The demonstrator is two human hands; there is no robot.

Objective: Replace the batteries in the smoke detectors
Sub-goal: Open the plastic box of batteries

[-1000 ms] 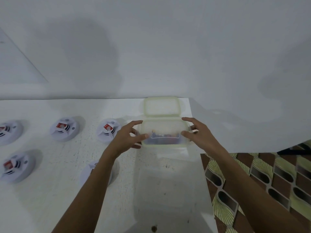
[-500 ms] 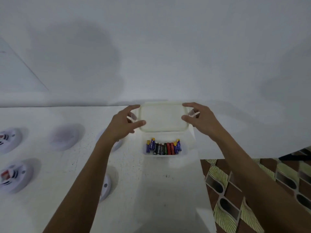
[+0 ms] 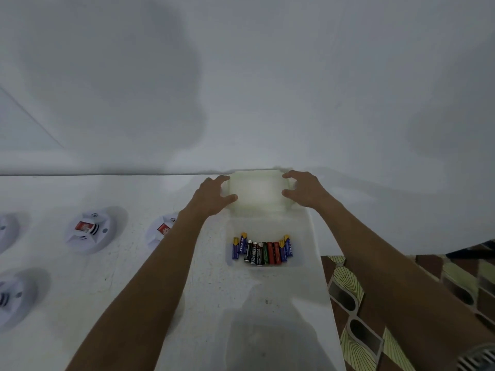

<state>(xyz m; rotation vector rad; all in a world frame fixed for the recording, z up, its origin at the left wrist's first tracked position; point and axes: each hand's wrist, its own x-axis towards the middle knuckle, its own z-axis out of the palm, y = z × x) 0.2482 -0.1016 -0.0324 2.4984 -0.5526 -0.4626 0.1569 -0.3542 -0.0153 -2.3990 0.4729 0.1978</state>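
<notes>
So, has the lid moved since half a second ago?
Yes. The lid, held by the left hand and the right hand, has gone farther from the open battery box, toward the wall.

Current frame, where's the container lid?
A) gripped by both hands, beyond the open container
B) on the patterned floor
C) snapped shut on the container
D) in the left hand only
A: the left hand and right hand grip the lid at its side edges, on the far side of the container, whose batteries lie uncovered.
</notes>
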